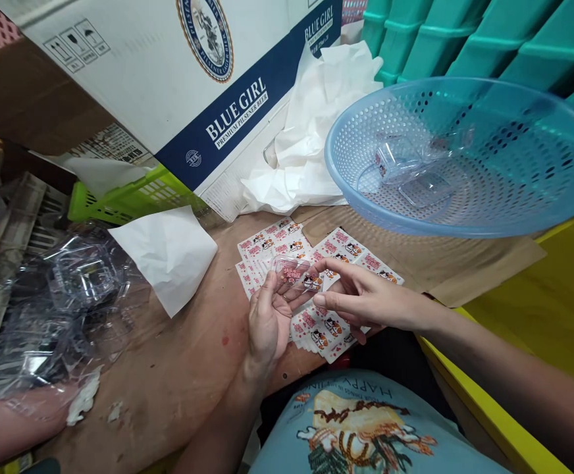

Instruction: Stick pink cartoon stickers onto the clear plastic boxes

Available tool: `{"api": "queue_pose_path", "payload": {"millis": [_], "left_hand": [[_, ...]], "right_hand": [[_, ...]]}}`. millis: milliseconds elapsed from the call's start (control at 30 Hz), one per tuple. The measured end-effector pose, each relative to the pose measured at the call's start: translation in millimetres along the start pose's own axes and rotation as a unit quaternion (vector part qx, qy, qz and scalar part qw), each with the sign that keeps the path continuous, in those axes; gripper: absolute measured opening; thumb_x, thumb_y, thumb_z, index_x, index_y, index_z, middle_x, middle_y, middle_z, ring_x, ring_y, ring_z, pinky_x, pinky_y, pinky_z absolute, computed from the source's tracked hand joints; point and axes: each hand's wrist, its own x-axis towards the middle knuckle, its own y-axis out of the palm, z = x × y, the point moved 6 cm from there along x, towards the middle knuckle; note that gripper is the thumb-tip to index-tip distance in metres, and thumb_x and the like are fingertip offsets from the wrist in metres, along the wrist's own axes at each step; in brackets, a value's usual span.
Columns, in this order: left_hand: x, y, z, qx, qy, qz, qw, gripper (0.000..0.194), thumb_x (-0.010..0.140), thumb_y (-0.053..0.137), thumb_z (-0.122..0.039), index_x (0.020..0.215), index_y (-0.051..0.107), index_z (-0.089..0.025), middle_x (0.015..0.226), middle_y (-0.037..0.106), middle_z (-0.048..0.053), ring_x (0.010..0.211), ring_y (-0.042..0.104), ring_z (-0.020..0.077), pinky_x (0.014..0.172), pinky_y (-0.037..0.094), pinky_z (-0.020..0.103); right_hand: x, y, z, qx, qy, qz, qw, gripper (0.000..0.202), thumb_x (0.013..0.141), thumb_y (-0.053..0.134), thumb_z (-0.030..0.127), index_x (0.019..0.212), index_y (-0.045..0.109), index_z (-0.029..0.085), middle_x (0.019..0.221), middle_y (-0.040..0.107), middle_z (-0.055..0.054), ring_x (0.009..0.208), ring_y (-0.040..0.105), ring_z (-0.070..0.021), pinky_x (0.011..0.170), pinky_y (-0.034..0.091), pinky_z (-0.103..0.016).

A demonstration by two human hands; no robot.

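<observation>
A small clear plastic case (294,273) with red lettering and a cat picture on it lies across the fingers of my left hand (271,319), whose thumb presses on its left edge. My right hand (353,295) is at the case's right side, its index fingertip against the upper edge and its thumb near the lower right corner. Beneath and around both hands, printed sticker sheets (334,329) with red lettering and cats are spread in overlapping piles on the brown table (183,368).
A blue perforated basket (514,220) at the right holds several clear cases. Clear plastic packages (84,276) pile up at the left, near another person's arm (20,421). White paper (168,253), a beer carton (143,72) and a green basket (133,197) stand beyond; teal crates (430,46) are behind.
</observation>
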Motion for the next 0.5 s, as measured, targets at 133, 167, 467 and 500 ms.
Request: {"api": "queue_pose_path", "payload": {"millis": [133, 167, 467, 500], "left_hand": [[0.2, -2.0, 0.8, -0.003, -0.001, -0.004, 1.0, 0.028, 0.095, 0.055, -0.036, 0.104, 0.073, -0.016, 0.109, 0.077, 0.01, 0.105, 0.072, 0.024, 0.1, 0.052, 0.042], [0.2, -2.7, 1.3, -0.003, -0.001, -0.006, 1.0, 0.027, 0.095, 0.056, -0.036, 0.103, 0.073, -0.017, 0.108, 0.077, 0.01, 0.104, 0.072, 0.0238, 0.1, 0.052, 0.042], [-0.8, 0.8, 0.6, -0.003, -0.005, 0.002, 1.0, 0.029, 0.094, 0.058, -0.041, 0.102, 0.073, -0.017, 0.11, 0.076, 0.009, 0.107, 0.071, 0.0248, 0.101, 0.052, 0.044], [-1.1, 1.6, 0.6, -0.003, -0.004, 0.002, 1.0, 0.031, 0.093, 0.059, -0.044, 0.102, 0.073, -0.018, 0.111, 0.076, 0.01, 0.107, 0.072, 0.0252, 0.1, 0.052, 0.044]], "right_hand": [[-0.1, -2.3, -0.3, -0.012, 0.003, -0.007, 1.0, 0.048, 0.084, 0.071, 0.044, 0.119, 0.046, 0.024, 0.045, 0.04, 0.016, 0.031, 0.034, -0.0041, 0.032, 0.031, -0.013], [-0.2, -2.6, 0.0, -0.014, 0.004, -0.009, 1.0, 0.047, 0.084, 0.071, 0.044, 0.118, 0.046, 0.024, 0.045, 0.041, 0.016, 0.031, 0.034, -0.004, 0.032, 0.031, -0.013], [1.2, -3.9, -1.6, -0.043, 0.004, -0.013, 0.999, 0.044, 0.085, 0.069, 0.045, 0.117, 0.047, 0.024, 0.047, 0.042, 0.015, 0.033, 0.036, -0.0046, 0.031, 0.029, -0.013], [1.5, -4.2, -2.1, -0.05, 0.004, -0.015, 0.999, 0.043, 0.086, 0.069, 0.046, 0.117, 0.047, 0.024, 0.048, 0.043, 0.014, 0.033, 0.037, -0.0049, 0.032, 0.03, -0.013]]}}
